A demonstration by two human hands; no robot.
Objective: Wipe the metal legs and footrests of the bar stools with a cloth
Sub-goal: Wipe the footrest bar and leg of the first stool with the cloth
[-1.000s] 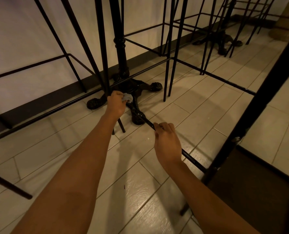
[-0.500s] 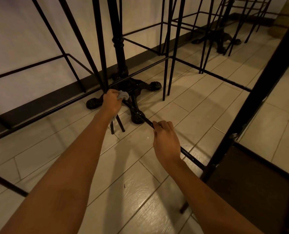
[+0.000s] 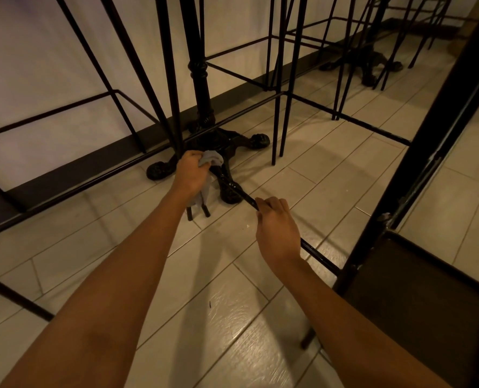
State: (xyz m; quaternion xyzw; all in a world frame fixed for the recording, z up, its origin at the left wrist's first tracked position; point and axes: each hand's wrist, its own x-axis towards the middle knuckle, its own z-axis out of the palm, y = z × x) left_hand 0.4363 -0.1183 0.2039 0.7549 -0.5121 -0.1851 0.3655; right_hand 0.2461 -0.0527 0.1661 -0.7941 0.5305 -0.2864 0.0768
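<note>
My left hand (image 3: 190, 172) grips a grey cloth (image 3: 212, 159) wrapped round the lower part of a thin black stool leg (image 3: 174, 88), just above the floor. A loose end of the cloth hangs down under the hand. My right hand (image 3: 277, 230) is curled round a black footrest bar (image 3: 321, 259) that runs low over the tiles from that leg back to a thick black stool leg (image 3: 434, 152) on the right.
A cast-iron table base (image 3: 227, 142) with claw feet stands right behind the cloth. More black stool legs and footrest bars (image 3: 373, 127) cross the tiled floor (image 3: 232, 317) toward the wall. A dark seat (image 3: 417, 309) fills the lower right corner.
My left hand with the cloth has slid a little along the stool leg near the floor. The right hand keeps its hold on the footrest bar.
</note>
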